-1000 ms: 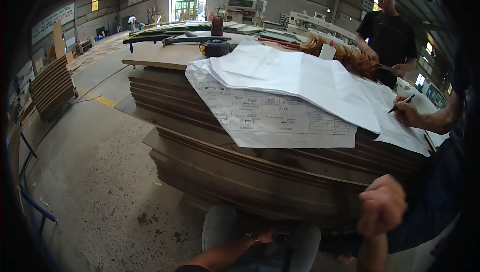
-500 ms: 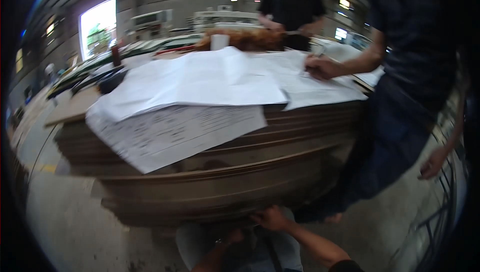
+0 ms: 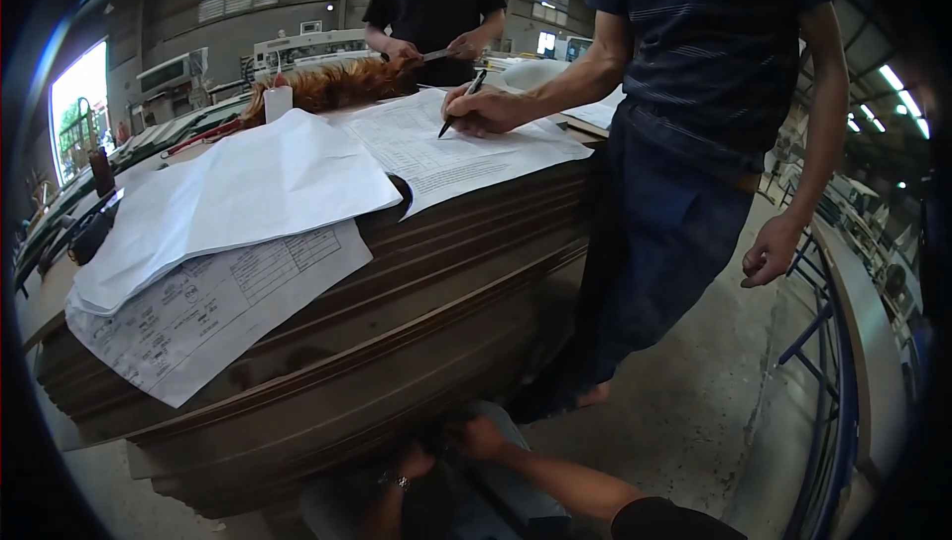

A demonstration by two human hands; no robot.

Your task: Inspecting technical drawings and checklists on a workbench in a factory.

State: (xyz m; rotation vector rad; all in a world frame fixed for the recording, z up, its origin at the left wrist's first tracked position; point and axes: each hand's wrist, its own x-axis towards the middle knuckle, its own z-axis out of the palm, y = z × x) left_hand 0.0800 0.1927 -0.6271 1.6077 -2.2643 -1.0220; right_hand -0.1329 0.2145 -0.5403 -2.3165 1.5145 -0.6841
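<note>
Low in front of my lap, my right hand point(image 3: 478, 438) is curled, its fingertips lost in the shadow below a tall stack of brown boards point(image 3: 397, 361). Close by on its left is my left hand point(image 3: 416, 463), with a watch point(image 3: 394, 480) at the wrist; its fingers are too dark to make out. Whatever lies between the two hands is a dark shape I cannot identify. Above them, white paper sheets point(image 3: 238, 168) cover the stack top, and a printed sheet point(image 3: 218, 302) hangs over its near edge.
At the right, a co-worker's hand point(image 3: 483, 110) holds a black pen point(image 3: 462, 104) on another printed sheet point(image 3: 426, 138). A second person point(image 3: 436, 14) stands behind the stack, near a brown furry bundle point(image 3: 337, 84) and a white bottle point(image 3: 279, 102). A blue metal frame point(image 3: 818, 342) stands far right.
The view has swung right and tilted, so the stack and papers sit further left. My hands stay together at my lap. The co-worker's pen hand remains over the sheet.
</note>
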